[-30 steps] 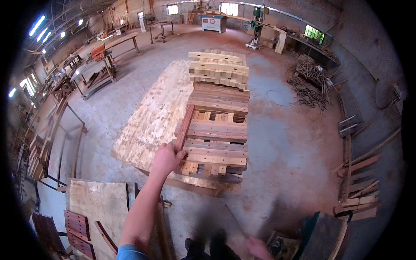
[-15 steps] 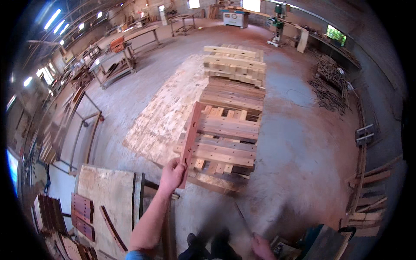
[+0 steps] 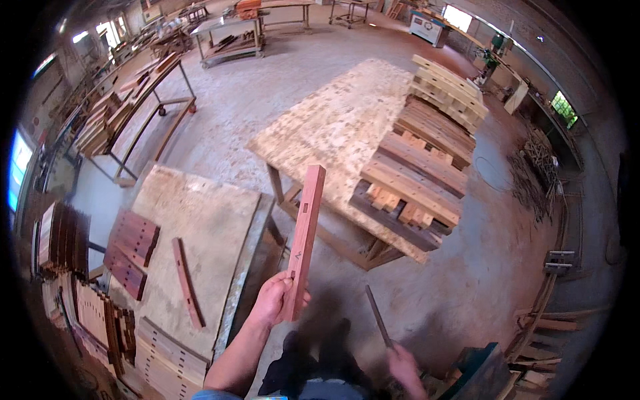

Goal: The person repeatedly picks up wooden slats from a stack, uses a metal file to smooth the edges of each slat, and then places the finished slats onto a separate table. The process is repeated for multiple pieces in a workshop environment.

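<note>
My left hand (image 3: 272, 300) is closed around the lower end of a reddish wooden rail (image 3: 308, 223). The rail stands nearly upright in front of me, with small slots cut in its face and a dark pencil-like mark. Low and to the right, my right hand (image 3: 404, 368) grips one end of a thin dark bar (image 3: 378, 315), which points up and away to the left. The bar is slim and straight; its exact kind cannot be made out. Rail and bar are apart.
On the left, a worktable (image 3: 193, 207) bears dark slotted pieces (image 3: 133, 240) and a narrow strip (image 3: 187, 283). A plywood-topped table (image 3: 320, 127) ahead carries stacked slotted timbers (image 3: 413, 170). A wheeled metal rack (image 3: 160, 113) stands far left. A dark green machine part (image 3: 477, 373) is lower right.
My view has swung left, so the tables appear farther right. The rail in my left hand has turned and shows two faces. The right hand still grips the bar, now seen more clearly.
</note>
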`<move>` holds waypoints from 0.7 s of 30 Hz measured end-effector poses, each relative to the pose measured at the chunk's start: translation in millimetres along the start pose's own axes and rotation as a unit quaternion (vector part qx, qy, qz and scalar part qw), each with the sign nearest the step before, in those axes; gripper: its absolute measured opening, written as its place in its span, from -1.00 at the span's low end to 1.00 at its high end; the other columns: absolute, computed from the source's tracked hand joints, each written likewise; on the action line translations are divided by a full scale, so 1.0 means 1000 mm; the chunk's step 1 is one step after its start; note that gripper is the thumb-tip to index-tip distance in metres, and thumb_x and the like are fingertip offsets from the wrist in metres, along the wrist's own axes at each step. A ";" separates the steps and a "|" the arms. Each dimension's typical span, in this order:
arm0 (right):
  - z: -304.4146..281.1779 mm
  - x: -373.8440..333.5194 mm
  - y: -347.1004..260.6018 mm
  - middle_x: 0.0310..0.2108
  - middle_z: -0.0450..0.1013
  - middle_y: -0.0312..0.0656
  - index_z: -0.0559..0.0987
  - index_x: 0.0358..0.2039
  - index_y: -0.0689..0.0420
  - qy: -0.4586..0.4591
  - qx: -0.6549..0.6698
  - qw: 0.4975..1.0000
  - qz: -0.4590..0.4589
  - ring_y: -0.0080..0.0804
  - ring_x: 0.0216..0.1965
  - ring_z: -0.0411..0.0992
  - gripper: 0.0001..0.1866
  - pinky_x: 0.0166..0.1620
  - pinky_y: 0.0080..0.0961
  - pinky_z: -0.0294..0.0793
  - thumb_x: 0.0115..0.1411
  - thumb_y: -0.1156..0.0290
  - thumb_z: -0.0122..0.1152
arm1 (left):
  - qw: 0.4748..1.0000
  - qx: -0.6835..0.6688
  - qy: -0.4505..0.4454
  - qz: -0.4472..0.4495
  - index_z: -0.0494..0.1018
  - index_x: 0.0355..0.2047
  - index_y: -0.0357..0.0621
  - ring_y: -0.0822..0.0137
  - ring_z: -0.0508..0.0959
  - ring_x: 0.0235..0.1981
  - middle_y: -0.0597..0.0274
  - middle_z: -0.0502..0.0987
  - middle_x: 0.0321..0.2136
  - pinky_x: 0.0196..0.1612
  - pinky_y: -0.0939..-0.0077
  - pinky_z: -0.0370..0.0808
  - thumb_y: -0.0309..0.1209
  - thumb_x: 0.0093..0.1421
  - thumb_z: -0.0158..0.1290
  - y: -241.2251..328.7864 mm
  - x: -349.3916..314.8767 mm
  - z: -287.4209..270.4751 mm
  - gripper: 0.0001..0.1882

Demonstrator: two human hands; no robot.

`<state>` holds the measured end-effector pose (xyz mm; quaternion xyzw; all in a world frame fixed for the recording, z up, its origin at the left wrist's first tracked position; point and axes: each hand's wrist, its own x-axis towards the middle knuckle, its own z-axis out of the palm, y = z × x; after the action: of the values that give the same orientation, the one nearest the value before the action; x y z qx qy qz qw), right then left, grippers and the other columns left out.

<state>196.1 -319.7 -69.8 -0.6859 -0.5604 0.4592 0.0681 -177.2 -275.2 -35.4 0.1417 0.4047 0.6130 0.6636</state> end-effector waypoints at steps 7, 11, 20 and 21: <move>0.069 -0.082 -0.047 -0.41 0.52 -0.14 0.46 0.06 0.12 -0.036 -0.013 0.999 0.022 -0.50 -0.40 0.44 -0.59 -0.27 -0.46 0.45 0.22 0.29 0.06 | 0.996 -0.083 -0.010 -0.043 0.33 -0.11 -0.30 0.20 0.57 -0.47 0.07 0.48 -0.34 -0.41 0.35 0.54 -0.45 0.17 -0.24 0.000 -0.075 -0.080 -0.68; 0.092 -0.114 -0.037 -0.43 0.51 -0.13 0.46 0.04 0.14 -0.027 0.001 1.000 -0.001 -0.46 -0.39 0.45 -0.61 -0.27 -0.43 0.45 0.22 0.30 0.04 | 0.996 -0.037 0.056 -0.057 0.25 0.07 -0.23 0.23 0.53 -0.56 0.10 0.45 -0.34 -0.47 0.39 0.52 -0.43 0.20 -0.28 0.008 -0.103 -0.087 -0.58; 0.101 -0.172 -0.023 -0.42 0.39 -0.10 0.45 -0.25 0.20 -0.035 0.012 0.999 0.019 -0.30 -0.41 0.35 -0.79 -0.34 -0.39 0.34 0.24 0.31 0.00 | 0.989 0.087 0.116 -0.004 0.05 0.29 0.05 0.34 0.52 -0.59 0.21 0.41 -0.35 -0.55 0.47 0.52 -0.40 0.29 -0.33 -0.044 -0.166 -0.098 -0.47; 0.097 -0.185 -0.031 -0.23 0.40 0.01 0.45 -0.12 0.22 -0.043 -0.008 0.999 0.027 -0.16 -0.18 0.35 -0.69 -0.12 -0.33 0.33 0.27 0.26 -0.03 | 0.990 0.086 0.115 -0.006 0.05 0.29 0.06 0.36 0.53 -0.58 0.22 0.41 -0.39 -0.54 0.50 0.51 -0.37 0.32 -0.31 -0.053 -0.173 -0.096 -0.49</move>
<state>114.9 -502.9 -3.3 -0.6809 -0.5479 0.4852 0.0258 -195.1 -476.9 -69.5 0.1245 0.5302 0.5845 0.6015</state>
